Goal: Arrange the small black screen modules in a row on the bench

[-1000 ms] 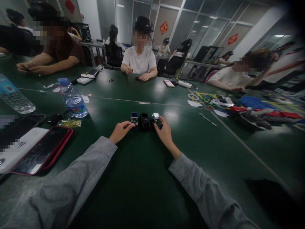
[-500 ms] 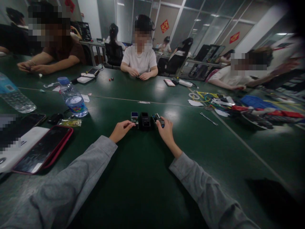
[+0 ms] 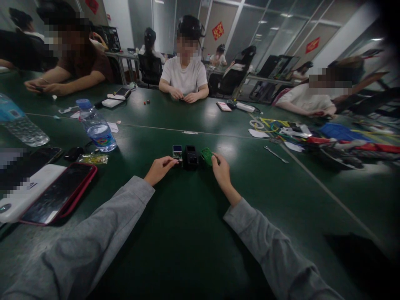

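Observation:
Three small electronic parts lie in a row on the green table [image 3: 187, 216]. My left hand [image 3: 159, 168] pinches the edge of a small board with a blue screen [image 3: 177, 152]. A black block [image 3: 191, 156] sits in the middle, untouched. My right hand [image 3: 221, 171] grips a small green circuit board [image 3: 206, 156], turned so that its green underside faces up. Both hands' fingers are curled closed on their parts.
A water bottle [image 3: 96, 126], a foil packet [image 3: 92, 158], a red-cased phone [image 3: 59, 194] and a white device [image 3: 28, 196] lie to the left. A metal tool [image 3: 275, 154], wires [image 3: 271, 125] and red and blue parts are at right. Other people sit around the far side.
My right hand has turned its module over: the white-topped side showed a second ago, now the green underside faces up. My left hand has stayed on the screen board.

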Action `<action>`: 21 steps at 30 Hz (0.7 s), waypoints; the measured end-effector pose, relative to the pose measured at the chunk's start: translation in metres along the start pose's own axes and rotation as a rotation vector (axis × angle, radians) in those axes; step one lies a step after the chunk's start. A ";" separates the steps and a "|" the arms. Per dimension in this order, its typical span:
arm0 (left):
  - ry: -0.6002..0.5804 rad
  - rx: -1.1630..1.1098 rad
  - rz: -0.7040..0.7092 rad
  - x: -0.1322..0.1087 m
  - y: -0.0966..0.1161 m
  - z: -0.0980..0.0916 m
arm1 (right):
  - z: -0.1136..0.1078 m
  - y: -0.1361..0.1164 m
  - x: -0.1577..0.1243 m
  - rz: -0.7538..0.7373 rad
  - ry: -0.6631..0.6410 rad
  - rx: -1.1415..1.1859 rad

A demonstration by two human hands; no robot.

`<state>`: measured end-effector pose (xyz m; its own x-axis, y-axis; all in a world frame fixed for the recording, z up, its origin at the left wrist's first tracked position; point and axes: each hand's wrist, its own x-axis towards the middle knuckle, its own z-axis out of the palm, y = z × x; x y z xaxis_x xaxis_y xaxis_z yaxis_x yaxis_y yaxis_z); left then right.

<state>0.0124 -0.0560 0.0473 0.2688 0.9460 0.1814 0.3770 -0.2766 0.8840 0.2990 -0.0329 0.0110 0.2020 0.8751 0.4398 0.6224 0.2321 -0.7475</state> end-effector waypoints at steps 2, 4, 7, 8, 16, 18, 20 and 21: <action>-0.005 -0.007 -0.012 -0.001 0.002 -0.001 | 0.000 0.002 0.001 0.003 -0.001 -0.024; -0.010 -0.009 -0.024 -0.001 0.003 -0.001 | 0.000 0.001 0.000 -0.013 0.023 -0.046; -0.013 -0.005 -0.014 -0.001 0.003 -0.001 | 0.002 -0.004 -0.002 -0.078 0.038 -0.087; -0.012 -0.004 -0.004 -0.001 0.003 -0.001 | 0.003 -0.006 -0.003 -0.108 0.025 -0.108; -0.001 0.014 0.019 -0.002 0.001 -0.001 | -0.035 -0.016 -0.023 -0.150 -0.183 -0.161; -0.006 0.012 0.025 -0.003 0.002 -0.002 | -0.071 -0.009 -0.039 -0.127 -0.245 -0.184; -0.008 0.008 0.029 -0.003 0.002 -0.002 | -0.119 0.006 -0.059 -0.057 -0.254 -0.257; -0.006 0.009 0.032 -0.003 0.001 -0.002 | -0.146 0.015 -0.070 -0.004 -0.227 -0.311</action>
<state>0.0108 -0.0590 0.0486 0.2865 0.9355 0.2070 0.3758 -0.3084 0.8738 0.4047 -0.1533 0.0420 0.0486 0.9543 0.2949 0.8297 0.1258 -0.5439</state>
